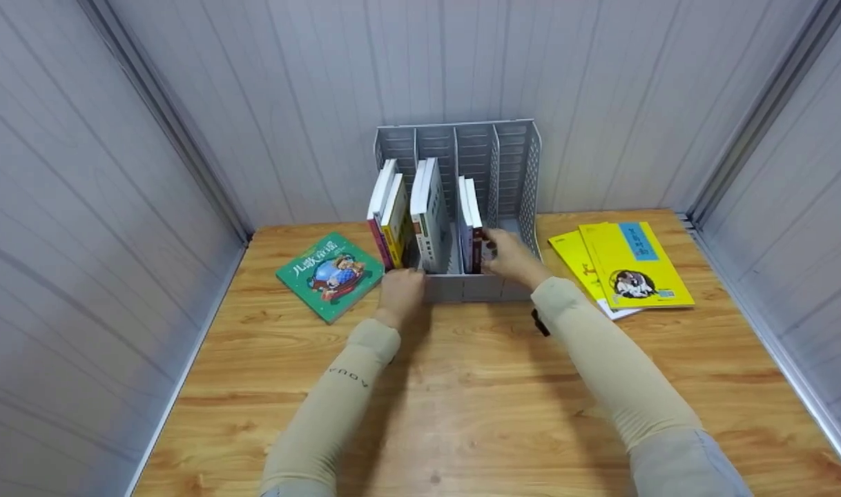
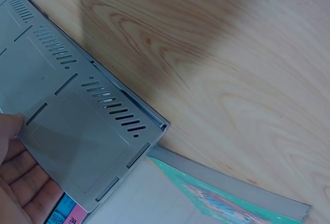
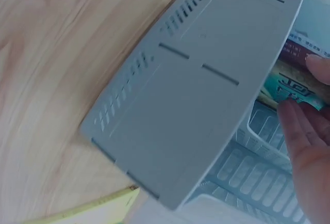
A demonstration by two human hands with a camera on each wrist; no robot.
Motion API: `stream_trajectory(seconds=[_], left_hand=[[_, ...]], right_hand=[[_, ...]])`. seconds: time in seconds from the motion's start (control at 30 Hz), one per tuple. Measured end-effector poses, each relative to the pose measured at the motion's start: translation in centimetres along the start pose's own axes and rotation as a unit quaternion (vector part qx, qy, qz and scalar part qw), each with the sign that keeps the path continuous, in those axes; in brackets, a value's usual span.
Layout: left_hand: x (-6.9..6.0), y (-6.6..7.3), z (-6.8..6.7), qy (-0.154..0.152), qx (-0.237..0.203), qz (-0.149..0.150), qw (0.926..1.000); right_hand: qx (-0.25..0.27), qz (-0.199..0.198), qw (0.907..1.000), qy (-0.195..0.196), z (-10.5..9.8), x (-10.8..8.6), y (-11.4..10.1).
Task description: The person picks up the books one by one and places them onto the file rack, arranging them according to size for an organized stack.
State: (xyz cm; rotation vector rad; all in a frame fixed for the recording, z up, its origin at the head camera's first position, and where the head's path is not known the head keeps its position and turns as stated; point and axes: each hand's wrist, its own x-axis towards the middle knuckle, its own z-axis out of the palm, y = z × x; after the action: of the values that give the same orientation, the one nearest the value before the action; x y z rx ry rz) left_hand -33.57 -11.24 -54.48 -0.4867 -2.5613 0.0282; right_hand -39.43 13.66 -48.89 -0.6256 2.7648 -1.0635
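Observation:
A grey desk file organizer [image 1: 442, 288] with upright dividers stands against the back wall, holding several books. My left hand [image 1: 402, 293] grips its front lip, the thumb on the outer face and the fingers curled behind in the left wrist view. In the third compartment, a dark-red-spined book [image 1: 476, 250] stands beside a pale-spined book [image 1: 466, 235]. My right hand [image 1: 514, 257] pinches the dark-red-spined book; the right wrist view shows thumb and fingertips on it. To the left are thick white books [image 1: 431, 221], a yellow-spined book [image 1: 393, 228] and a pink-spined book [image 1: 377, 238].
A green picture book [image 1: 332, 276] lies flat left of the organizer. Two yellow books [image 1: 634, 259] overlap on the right of the wooden table [image 1: 455, 414]. A small black object [image 1: 540, 323] shows by the right sleeve. Pale panel walls enclose the table.

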Motion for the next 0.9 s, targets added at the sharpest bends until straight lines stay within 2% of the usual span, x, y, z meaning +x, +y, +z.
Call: stream_trajectory(seconds=[0.13,0.33,0.43,0.5,0.63,0.73,0.9], left_hand=[[-0.2,-0.2,0.1,-0.004,-0.005,0.001,1.0000],[-0.5,-0.9,0.1,-0.003,-0.005,0.024,0.9997],[-0.5,-1.3,-0.1,-0.019,-0.024,0.040,0.9987],[-0.7,-1.6,-0.1,-0.016,-0.038,0.053,0.9977],[-1.2,-2.5,-0.3,0.027,-0.063,0.081,0.9944],[-1.5,-3.5,-0.5,0.060,-0.065,0.092,0.9918],[-2.0,-5.7,-0.8,0.092,-0.062,0.075,0.9909]], right_hand=[[-0.023,-0.025,0.9993,0.017,-0.3,-0.7,0.7],[-0.031,-0.010,0.9993,0.017,-0.8,-1.9,1.7],[-0.041,-0.007,0.9989,0.021,-1.0,-2.5,2.1],[-0.046,-0.005,0.9987,0.023,-1.1,-2.9,2.3],[-0.067,-0.021,0.9969,0.035,-1.1,-3.4,2.8],[-0.086,-0.036,0.9946,0.045,-1.0,-3.7,3.1],[-0.103,-0.036,0.9932,0.042,-1.0,-4.2,3.5]])
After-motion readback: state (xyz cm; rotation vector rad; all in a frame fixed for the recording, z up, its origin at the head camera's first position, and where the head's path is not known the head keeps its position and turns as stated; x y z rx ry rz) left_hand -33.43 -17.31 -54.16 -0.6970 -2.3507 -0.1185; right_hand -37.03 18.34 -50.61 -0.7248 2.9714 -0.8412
